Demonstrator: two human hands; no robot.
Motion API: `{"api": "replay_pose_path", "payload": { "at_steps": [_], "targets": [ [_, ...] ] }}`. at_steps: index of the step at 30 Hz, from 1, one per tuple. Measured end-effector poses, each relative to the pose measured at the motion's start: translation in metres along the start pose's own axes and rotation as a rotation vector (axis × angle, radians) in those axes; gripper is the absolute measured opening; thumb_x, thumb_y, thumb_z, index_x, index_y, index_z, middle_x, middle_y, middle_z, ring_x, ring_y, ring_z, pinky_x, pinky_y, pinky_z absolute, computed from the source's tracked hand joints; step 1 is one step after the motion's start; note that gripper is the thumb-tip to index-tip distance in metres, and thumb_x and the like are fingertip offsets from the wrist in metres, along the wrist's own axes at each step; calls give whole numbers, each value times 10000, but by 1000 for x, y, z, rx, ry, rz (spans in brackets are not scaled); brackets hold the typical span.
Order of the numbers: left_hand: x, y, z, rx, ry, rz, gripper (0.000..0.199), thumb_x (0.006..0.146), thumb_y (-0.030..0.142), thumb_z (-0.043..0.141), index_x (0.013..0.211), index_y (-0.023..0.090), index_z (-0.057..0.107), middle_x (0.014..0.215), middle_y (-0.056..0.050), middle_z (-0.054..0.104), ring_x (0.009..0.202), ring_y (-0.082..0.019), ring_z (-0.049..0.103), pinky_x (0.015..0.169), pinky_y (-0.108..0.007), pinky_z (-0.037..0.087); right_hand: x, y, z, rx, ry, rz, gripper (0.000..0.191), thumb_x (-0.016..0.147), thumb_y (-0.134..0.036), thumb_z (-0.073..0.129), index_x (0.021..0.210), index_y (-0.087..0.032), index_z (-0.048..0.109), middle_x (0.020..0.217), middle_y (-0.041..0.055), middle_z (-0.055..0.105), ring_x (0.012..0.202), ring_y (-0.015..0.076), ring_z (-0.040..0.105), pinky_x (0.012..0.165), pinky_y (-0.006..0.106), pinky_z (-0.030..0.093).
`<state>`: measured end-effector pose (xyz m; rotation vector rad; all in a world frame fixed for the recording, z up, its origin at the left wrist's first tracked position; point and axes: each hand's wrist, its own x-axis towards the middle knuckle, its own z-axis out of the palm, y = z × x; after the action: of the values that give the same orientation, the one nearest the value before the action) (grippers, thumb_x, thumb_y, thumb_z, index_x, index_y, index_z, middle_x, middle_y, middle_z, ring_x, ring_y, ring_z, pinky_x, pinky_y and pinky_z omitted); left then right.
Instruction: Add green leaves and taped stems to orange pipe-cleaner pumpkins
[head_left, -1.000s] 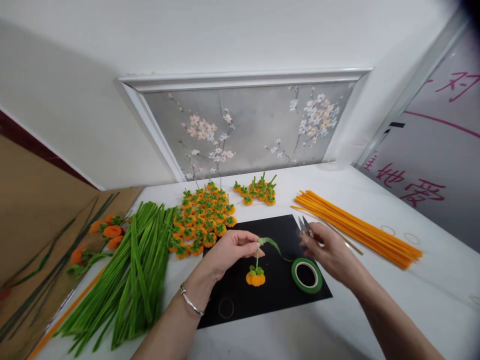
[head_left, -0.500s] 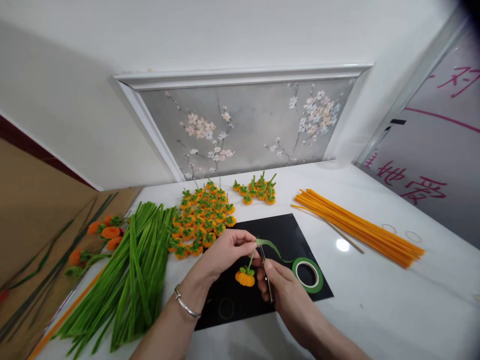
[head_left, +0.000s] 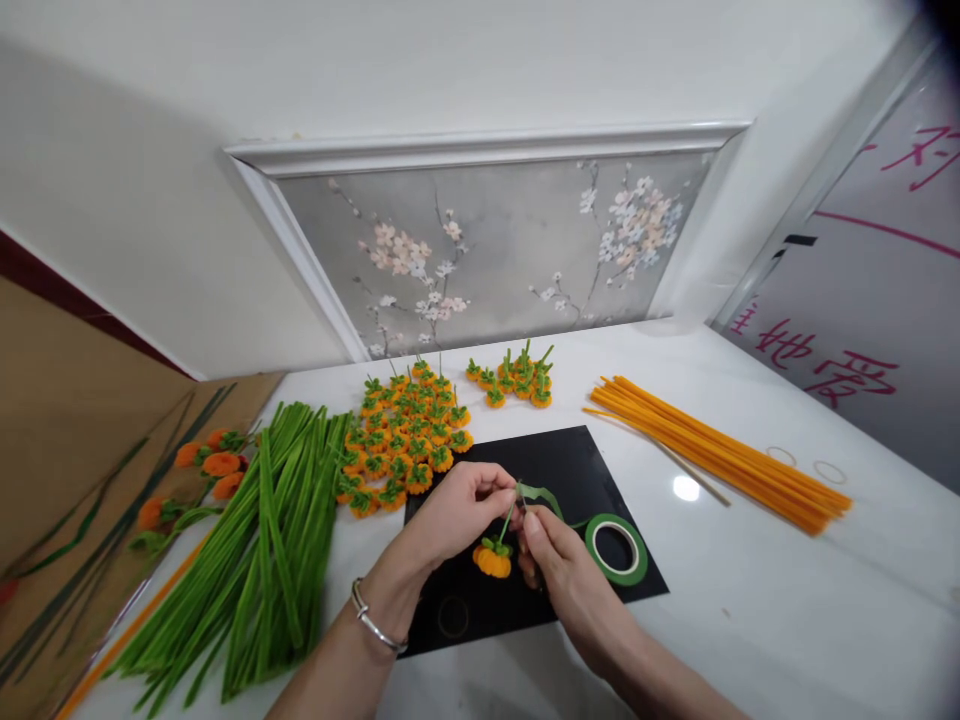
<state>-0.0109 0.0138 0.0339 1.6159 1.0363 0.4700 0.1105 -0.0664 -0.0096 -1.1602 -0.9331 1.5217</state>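
Observation:
My left hand [head_left: 472, 505] pinches the top of a thin green stem, from which a small orange fuzzy pumpkin [head_left: 493, 560] with green leaves hangs. At the same fingertips is the end of a green floral tape strip [head_left: 551, 500], which runs kinked to its roll [head_left: 616, 549]. My right hand [head_left: 559, 555] is closed close by, round slim metal scissors. Only a narrow metal tip [head_left: 523, 498] of them shows near the left fingertips; the handles are mostly hidden in the palm.
Under the hands lies a black mat [head_left: 559, 460] on the white table [head_left: 765, 600]. Many similar orange pumpkins [head_left: 405, 430] stand behind, with a smaller group [head_left: 517, 378] beside them. Green pipe cleaners [head_left: 255, 560] lie left, orange ones [head_left: 720, 450] right. Orange flowers [head_left: 221, 464] rest at far left.
My right hand has turned and drawn the scissors mostly out of sight. The tape strip has gone from a smooth curve to a kinked one. My left hand keeps its pinch.

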Motion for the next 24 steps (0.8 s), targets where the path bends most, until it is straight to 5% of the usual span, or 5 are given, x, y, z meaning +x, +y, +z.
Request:
{"api": "replay_pose_path", "payload": {
  "at_steps": [8, 13, 16, 20, 24],
  "targets": [
    [-1, 3, 1, -64, -43, 0, 146, 773, 234, 552, 721, 121, 630, 672, -31, 659, 633, -126, 583, 635, -235, 440, 0, -1, 4, 154, 52, 16, 456, 790, -645, 487, 715, -203, 404, 602, -66, 287, 520, 92, 256, 476, 223, 225],
    [-1, 2, -4, -33, 25, 18, 147, 777, 258, 574, 751, 129, 641, 689, -25, 660, 652, -125, 580, 646, -231, 432, -1, -3, -6, 49, 107, -31, 425, 874, -589, 380, 946, -186, 494, 643, -20, 464, 549, 126, 427, 505, 241, 346],
    [-1, 2, -6, -45, 43, 23, 165, 776, 282, 593, 778, 130, 657, 692, -34, 667, 668, -134, 589, 662, -239, 440, 2, -12, -34, -246, 148, -156, 406, 890, -515, 398, 1139, -198, 442, 758, 18, 562, 620, 163, 536, 575, 282, 433],
    [-3, 4, -5, -93, 81, 17, 167, 762, 293, 628, 792, 137, 677, 710, -44, 684, 694, -141, 601, 690, -246, 448, 19, -23, -83, -1034, 366, -300, 211, 879, -342, 439, 997, -199, 541, 852, 79, 626, 811, 252, 586, 695, 359, 430],
    [-5, 8, -4, -160, 103, 7, 167, 767, 293, 629, 810, 143, 688, 713, -37, 688, 697, -131, 599, 709, -246, 447, 39, -17, -113, -1367, 385, -344, 182, 871, -259, 481, 960, -191, 625, 1016, 111, 614, 934, 273, 576, 709, 341, 433]
  ]
}}
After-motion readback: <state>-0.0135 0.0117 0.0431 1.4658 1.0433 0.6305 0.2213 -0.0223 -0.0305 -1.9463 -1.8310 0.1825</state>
